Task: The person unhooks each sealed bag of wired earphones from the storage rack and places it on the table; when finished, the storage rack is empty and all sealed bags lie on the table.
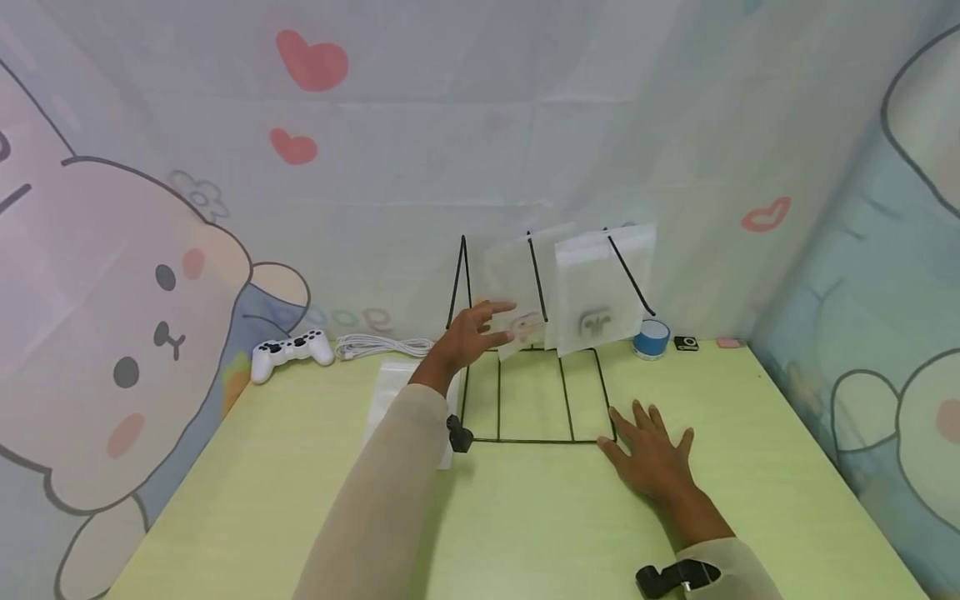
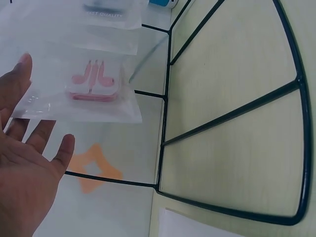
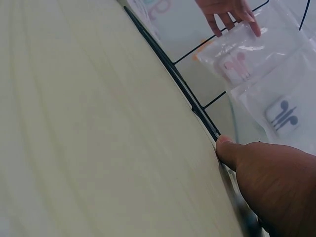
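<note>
A black wire rack (image 1: 540, 441) stands on the table, its upright hooks rising at the back. Two clear plastic bags hang from the hooks: one bag (image 2: 49, 54) holds pink earphones (image 2: 94, 81), the other bag (image 1: 603, 271) grey earphones (image 3: 284, 116). My left hand (image 1: 468, 337) is at the side edge of the pink-earphone bag, fingers spread and not closed round it; whether it touches the bag, I cannot tell. On the table at the rack's front right corner, my right hand (image 1: 652, 458) rests with fingers spread, the thumb touching the wire frame.
A white bag (image 1: 386, 387) lies flat under my left forearm. Along the back edge are a white game controller (image 1: 292, 354), a coiled white cable (image 1: 382, 346), a blue-and-white round container (image 1: 651, 340), a small black device (image 1: 686, 343) and a pink piece (image 1: 727, 342). Printed curtains stand behind.
</note>
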### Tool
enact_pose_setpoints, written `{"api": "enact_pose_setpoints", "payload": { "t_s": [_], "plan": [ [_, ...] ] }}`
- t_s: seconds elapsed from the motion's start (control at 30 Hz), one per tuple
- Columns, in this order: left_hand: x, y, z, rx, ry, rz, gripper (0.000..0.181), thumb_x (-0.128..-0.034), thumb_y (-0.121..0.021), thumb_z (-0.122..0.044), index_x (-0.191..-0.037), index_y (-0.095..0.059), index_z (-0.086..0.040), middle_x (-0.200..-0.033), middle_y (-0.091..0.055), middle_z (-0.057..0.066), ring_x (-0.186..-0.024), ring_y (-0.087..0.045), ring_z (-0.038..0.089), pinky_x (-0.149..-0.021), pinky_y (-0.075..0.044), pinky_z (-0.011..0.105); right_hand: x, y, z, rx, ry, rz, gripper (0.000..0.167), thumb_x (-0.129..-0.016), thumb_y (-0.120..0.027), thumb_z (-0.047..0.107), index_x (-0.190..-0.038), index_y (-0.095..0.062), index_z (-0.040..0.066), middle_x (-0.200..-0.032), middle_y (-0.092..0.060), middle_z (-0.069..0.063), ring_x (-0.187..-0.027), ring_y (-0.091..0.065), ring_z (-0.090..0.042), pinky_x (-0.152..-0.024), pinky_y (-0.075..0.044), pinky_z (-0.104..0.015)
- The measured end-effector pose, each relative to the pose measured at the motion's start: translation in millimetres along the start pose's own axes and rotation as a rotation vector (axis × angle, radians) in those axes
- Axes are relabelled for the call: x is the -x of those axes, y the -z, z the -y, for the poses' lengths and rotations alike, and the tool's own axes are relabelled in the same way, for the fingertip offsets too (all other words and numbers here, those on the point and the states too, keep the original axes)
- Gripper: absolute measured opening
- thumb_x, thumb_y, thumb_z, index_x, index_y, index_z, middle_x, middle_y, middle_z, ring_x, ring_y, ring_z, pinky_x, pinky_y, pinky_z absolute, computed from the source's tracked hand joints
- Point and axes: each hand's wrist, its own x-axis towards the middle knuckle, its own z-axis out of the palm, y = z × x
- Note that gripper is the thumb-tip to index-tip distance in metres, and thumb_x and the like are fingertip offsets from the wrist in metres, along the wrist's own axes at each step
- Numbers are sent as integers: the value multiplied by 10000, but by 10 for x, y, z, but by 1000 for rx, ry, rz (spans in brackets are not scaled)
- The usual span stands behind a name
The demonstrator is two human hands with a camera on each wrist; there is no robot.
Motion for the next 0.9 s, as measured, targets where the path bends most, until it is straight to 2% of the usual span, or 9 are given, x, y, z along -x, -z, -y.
{"api": "enact_pose_setpoints", "payload": {
  "t_s": [0.03, 0.1, 0.13, 0.27, 0.3, 0.33, 0.53, 0.73, 0.9],
  "plan": [
    [-1, -7, 6, 0, -3, -13, 571, -1064, -734, -261, -1605, -571, -178, -1677, -470, 128, -1616, -403, 428, -1315, -381, 570, -1, -7, -6, -1, -1, 4, 738, -1118, -457, 640, -1704, -409, 195, -1798, -219, -270, -1670, -115, -562, -1153, 73, -954],
    [3, -14, 7, -9, -10, -46, 551, -1056, -738, -261, -1581, -601, -165, -1427, -637, 222, -1654, -340, 418, -1321, -355, 609, -2, -16, -16, -3, -4, 10, 743, -1116, -448, 652, -1706, -406, 203, -1802, -213, -264, -1672, -109, -559, -1151, 78, -955],
    [3, -17, 3, -9, -12, -62, 542, -1052, -742, -265, -1568, -616, -161, -1413, -643, 242, -1677, -292, 409, -1328, -329, 629, -3, -16, -18, -4, -4, 10, 742, -1116, -448, 652, -1706, -407, 204, -1802, -213, -263, -1673, -110, -559, -1150, 78, -955],
    [7, -14, -21, -25, -14, -101, 521, -1036, -757, -300, -1523, -663, -142, -1459, -666, 252, -1723, -119, 408, -1349, -223, 685, 3, -3, -9, -16, -2, 4, 739, -1116, -458, 643, -1706, -407, 201, -1803, -211, -263, -1672, -108, -559, -1152, 84, -952],
    [7, -14, -28, -26, -17, -101, 516, -1037, -756, -307, -1518, -668, -143, -1592, -587, 223, -1721, -116, 413, -1355, -204, 683, 7, 1, -4, -18, -1, 3, 738, -1117, -460, 639, -1707, -405, 199, -1802, -210, -265, -1672, -106, -560, -1153, 85, -951],
    [7, -15, -36, -28, -21, -97, 514, -1036, -759, -309, -1513, -673, -137, -1672, -529, 157, -1714, -162, 414, -1351, -228, 675, 10, 4, 1, -18, -1, 3, 736, -1119, -461, 634, -1707, -403, 196, -1802, -208, -266, -1672, -104, -560, -1153, 86, -950],
    [27, -38, -74, -7, -18, -82, 513, -1032, -773, -328, -1511, -678, -171, -1642, -580, 98, -1610, -441, 338, -1299, -397, 584, 11, -7, 1, -17, -4, 5, 743, -1117, -453, 642, -1709, -400, 194, -1804, -205, -265, -1675, -99, -555, -1156, 91, -947],
    [78, 27, -142, -2, 5, -83, 530, -1031, -771, -305, -1527, -661, -153, -1650, -571, 114, -1622, -428, 332, -1318, -369, 582, 7, -19, 6, -16, -5, 7, 738, -1117, -465, 634, -1706, -406, 194, -1803, -210, -264, -1675, -104, -555, -1157, 85, -948],
    [134, 86, -193, -18, 6, -114, 499, -1022, -780, -283, -1496, -690, -153, -1624, -599, 102, -1602, -454, 335, -1302, -386, 600, -1, -14, -10, -11, -3, 3, 743, -1116, -462, 639, -1708, -402, 194, -1801, -211, -268, -1673, -109, -558, -1155, 79, -951]
  ]
}}
